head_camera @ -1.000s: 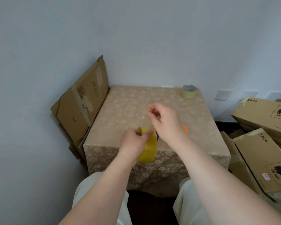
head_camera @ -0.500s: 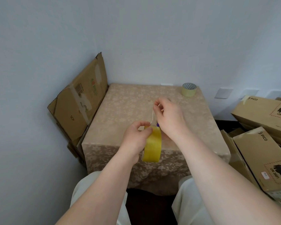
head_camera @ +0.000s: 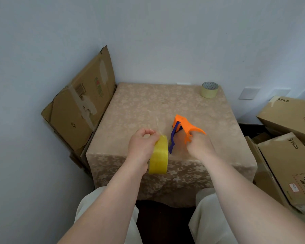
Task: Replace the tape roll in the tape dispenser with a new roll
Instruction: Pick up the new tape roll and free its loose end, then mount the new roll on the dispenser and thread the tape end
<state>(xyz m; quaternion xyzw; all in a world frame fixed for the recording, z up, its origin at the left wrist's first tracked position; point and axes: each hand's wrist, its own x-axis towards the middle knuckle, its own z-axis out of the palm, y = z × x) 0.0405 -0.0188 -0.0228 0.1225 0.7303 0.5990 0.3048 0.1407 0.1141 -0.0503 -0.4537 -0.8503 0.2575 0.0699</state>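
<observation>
Two bare hands worked near the centre of the frame, over the near edge of a table (head_camera: 148, 106) draped in a beige patterned cloth. The left hand (head_camera: 141, 147) gripped a yellow tape roll (head_camera: 159, 155) held on edge, fingers curled over its top, with a clear strip of loose tape (head_camera: 157, 124) rising from it. Just right of it, the right hand (head_camera: 199, 147) grasped the orange tape dispenser (head_camera: 185, 127) by its rear part; a purple piece (head_camera: 173, 138) hung along the dispenser's left side. A second, paler tape roll (head_camera: 209, 89) sat flat at the table's far right corner. Flattened cardboard (head_camera: 81, 106) leaned on the wall at left, and cardboard boxes (head_camera: 289, 138) were stacked at the right edge
</observation>
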